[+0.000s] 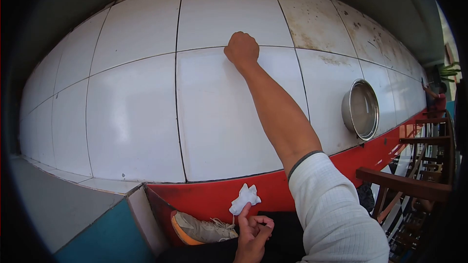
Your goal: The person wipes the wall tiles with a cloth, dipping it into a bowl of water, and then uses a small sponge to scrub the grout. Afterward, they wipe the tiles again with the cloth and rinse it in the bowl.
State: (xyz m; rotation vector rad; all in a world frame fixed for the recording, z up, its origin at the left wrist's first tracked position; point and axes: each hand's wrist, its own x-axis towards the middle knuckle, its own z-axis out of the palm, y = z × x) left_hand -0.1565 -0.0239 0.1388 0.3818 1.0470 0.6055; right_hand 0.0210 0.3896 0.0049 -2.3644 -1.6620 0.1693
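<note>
My right hand is closed in a fist at the seam between two white tiles, with the arm stretched far forward. Its fingers curl under, so what they hold, if anything, is hidden. Low in the view, close to my body, my left hand has its index finger extended and the other fingers loosely bent. The tip of that finger overlaps the lower edge of a crumpled white piece of cloth or tissue, seen against the red band.
A metal basin with water stands on the tiles at right. Brown stains mark the far-right tiles. A red band edges the tiling. Below it is a shoe. Wooden furniture and another person are at right.
</note>
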